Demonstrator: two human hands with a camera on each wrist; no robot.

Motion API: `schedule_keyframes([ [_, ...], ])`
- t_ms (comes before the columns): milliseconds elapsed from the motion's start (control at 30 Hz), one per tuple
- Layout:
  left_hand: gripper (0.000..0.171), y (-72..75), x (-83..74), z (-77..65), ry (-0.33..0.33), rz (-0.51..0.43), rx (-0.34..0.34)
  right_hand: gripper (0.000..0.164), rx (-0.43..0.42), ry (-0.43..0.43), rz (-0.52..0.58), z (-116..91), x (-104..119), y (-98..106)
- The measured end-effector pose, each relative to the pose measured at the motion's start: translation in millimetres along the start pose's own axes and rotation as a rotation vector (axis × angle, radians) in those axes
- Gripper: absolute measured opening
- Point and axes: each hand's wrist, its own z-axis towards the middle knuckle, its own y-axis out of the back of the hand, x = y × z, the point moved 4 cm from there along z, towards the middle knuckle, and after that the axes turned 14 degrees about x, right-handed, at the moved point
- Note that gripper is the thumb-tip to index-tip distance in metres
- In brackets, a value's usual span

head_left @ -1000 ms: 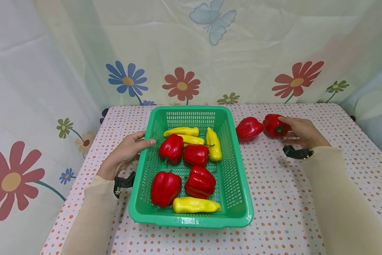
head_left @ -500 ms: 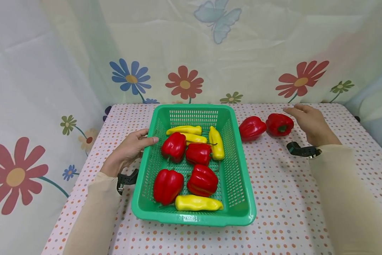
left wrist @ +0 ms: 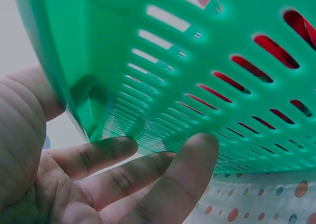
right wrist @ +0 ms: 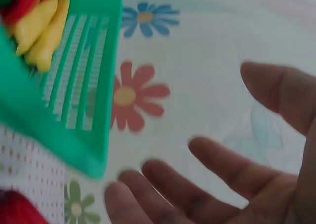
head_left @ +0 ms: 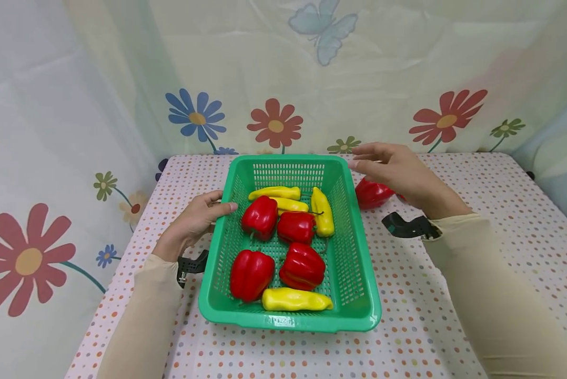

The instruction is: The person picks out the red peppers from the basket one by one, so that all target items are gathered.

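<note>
A green plastic basket (head_left: 293, 322) holds several red bell peppers (head_left: 251, 276) and several long yellow peppers (head_left: 296, 299). At its left side my left hand (head_left: 195, 221) grips the rim. The left wrist view shows the thumb over the rim (left wrist: 47, 61) and the fingers (left wrist: 192, 174) against the slotted outer wall. My right hand (head_left: 397, 171) hangs in the air by the basket's far right corner, fingers spread and holding nothing. Under it lies a red bell pepper (head_left: 371, 195) on the table; another beside it is mostly hidden by the hand.
The table (head_left: 515, 210) wears a polka-dot cloth. Behind it and at the left hangs a flower-print curtain (head_left: 368, 79). Black camera mounts (head_left: 408, 227) are strapped to both wrists.
My right hand let go of the farther right red bell pepper, leaving it on the table, then moved left toward the basket. The left hand has kept its grip on the rim.
</note>
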Motion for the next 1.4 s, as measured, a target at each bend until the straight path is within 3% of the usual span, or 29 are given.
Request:
schedule_keyframes([
  [200, 0.055, -2.2, -2.1, 0.6, -0.006, -0.010, 0.003, 0.054, 0.275, 0.039, -0.019, 28, 19, -40],
  [400, 0.054, -2.5, -1.5, -1.2, 0.000, -0.015, 0.006, 0.057, 0.432, -0.012, -0.037, 56, 16, -68],
  [633, 0.054, -1.6, 0.4, -2.6, 0.007, -0.010, -0.003, 0.058, 0.515, -0.102, -0.091, 73, 9, -89],
  [933, 0.054, -4.6, -1.9, -2.1, 0.001, -0.008, -0.005, 0.062, 0.589, -0.147, -0.149, 73, 8, -102],
  [1167, 0.054, -5.1, -1.5, -2.4, 0.001, -0.011, -0.006, 0.078, 0.600, -0.185, -0.213, 74, 6, -111],
  [1400, 0.053, -5.3, -3.2, -3.0, -0.003, -0.014, -0.004, 0.079, 0.587, -0.176, -0.237, 74, 8, -114],
])
